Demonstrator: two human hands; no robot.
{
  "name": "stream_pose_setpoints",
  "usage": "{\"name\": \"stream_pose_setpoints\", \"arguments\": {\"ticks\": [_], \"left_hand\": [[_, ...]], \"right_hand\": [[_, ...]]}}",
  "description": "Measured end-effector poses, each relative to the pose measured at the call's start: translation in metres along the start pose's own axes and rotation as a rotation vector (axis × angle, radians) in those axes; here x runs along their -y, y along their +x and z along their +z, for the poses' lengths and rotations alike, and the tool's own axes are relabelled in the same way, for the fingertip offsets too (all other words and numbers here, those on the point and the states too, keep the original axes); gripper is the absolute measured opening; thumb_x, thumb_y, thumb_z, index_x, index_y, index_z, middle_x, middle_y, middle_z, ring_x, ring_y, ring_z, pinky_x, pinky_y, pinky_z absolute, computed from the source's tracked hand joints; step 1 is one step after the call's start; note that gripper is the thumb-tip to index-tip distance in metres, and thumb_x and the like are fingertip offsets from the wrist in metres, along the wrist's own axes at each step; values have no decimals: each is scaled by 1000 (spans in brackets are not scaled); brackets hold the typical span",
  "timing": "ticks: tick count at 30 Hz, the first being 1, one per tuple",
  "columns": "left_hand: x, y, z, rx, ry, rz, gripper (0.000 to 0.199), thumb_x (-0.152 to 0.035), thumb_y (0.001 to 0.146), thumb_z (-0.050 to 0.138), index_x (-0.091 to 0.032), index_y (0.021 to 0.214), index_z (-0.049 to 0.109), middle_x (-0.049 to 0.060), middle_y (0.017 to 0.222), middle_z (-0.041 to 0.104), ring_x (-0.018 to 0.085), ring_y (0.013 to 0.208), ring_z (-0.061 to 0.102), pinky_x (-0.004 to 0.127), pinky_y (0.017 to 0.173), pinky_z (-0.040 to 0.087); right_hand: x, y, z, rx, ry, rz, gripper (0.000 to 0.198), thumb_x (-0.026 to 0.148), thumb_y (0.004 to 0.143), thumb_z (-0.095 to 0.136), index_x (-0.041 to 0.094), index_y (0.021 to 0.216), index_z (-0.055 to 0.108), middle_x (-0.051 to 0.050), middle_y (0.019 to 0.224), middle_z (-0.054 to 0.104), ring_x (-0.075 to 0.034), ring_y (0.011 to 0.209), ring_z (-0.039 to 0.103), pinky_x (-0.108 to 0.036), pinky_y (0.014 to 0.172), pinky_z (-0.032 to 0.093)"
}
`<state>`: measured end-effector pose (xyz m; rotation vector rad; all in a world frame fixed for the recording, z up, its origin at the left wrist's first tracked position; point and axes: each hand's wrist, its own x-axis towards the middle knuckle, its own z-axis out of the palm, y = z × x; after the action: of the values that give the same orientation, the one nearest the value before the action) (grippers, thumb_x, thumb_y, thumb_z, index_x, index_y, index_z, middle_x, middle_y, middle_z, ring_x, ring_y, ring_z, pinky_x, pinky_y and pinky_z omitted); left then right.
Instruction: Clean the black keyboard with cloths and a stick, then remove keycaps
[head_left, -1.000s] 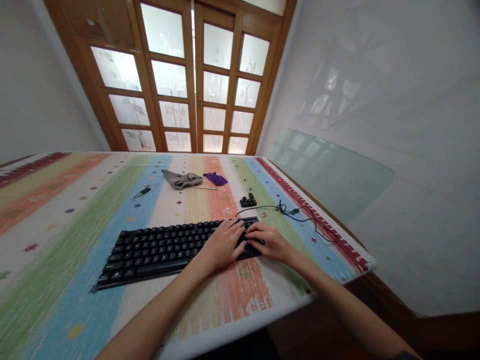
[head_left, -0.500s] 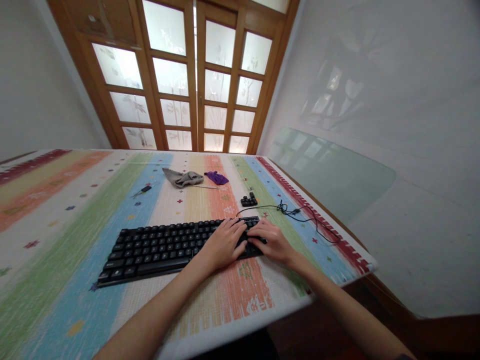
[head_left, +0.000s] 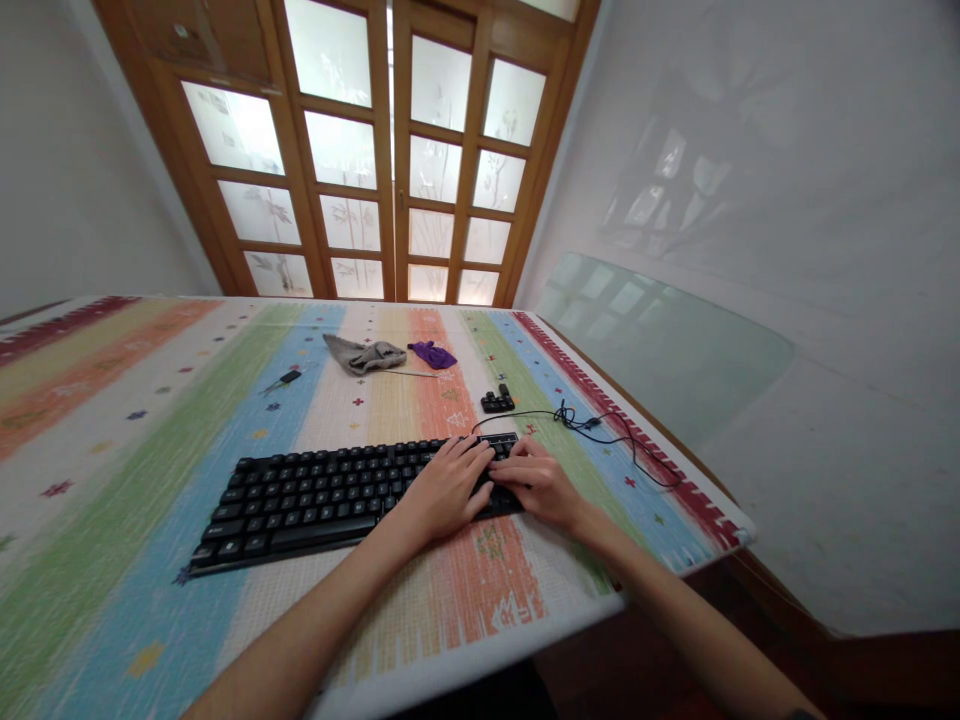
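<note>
The black keyboard [head_left: 322, 500] lies across the middle of the frame, a bit low, with its right end under the person's two hands. The left hand [head_left: 446, 488] lies flat on the keys, fingers a little apart, not wrapped around anything. The right hand [head_left: 544, 483] is curled at the right end, fingers close together; whether they pinch a key cannot be told. To do this well, the left palm should press just enough to stop any sliding, and the right fingers should work gently and straight. The hands hide that end, which makes it hard to see. Just beyond it sit some loose black keys [head_left: 497, 400], and the thin cord [head_left: 574, 420] loops off to the right, where it could snag. A gray cloth [head_left: 367, 356] and a purple cloth [head_left: 433, 354] lie farther up, out of the way.
</note>
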<state>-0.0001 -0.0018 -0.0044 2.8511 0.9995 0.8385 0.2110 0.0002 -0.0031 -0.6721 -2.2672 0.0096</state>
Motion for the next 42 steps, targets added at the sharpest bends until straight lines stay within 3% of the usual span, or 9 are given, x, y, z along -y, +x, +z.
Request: {"name": "stream_pose_setpoints", "arguments": {"ticks": [9,22,26,31,35,42], "left_hand": [[0,0,1,-15,4,5,35,-33,97,47,-13,125,56,14,133,62,28,129,52,46,111,38],[1,-1,3,17,-1,-10,38,-33,97,47,-13,128,55,14,136,60,28,133,49,47,113,36],[1,-1,3,-4,-3,-3,35,-33,97,47,-16,126,55,13,132,62,27,131,52,46,111,38],[1,-1,3,-15,-15,5,36,-32,97,46,-16,128,54,14,133,62,27,130,52,47,111,38],[1,-1,2,-18,-22,19,35,-30,97,45,-15,127,56,14,134,61,26,130,52,47,111,39],[5,-3,11,-98,19,162,25,-14,92,50,-12,112,65,10,121,69,25,126,54,43,109,43]], "right_hand": [[0,0,0,-35,-56,10,22,14,92,59,24,93,78,-3,88,79,-18,70,57,-33,64,52],[-4,0,-3,22,-73,2,23,14,93,57,22,84,77,-4,78,76,-17,66,57,-32,61,49],[5,3,-6,69,-76,-9,19,13,92,57,22,87,73,-5,89,76,-19,75,57,-35,70,51],[19,3,-6,83,-120,113,12,15,88,58,19,82,68,-10,102,69,-23,95,55,-44,88,49],[21,2,1,53,-136,143,12,13,86,58,19,78,64,-8,92,66,-23,90,53,-42,86,49],[26,-4,4,75,-258,42,19,10,89,52,18,89,70,-9,84,69,-23,81,55,-42,79,51]]}}
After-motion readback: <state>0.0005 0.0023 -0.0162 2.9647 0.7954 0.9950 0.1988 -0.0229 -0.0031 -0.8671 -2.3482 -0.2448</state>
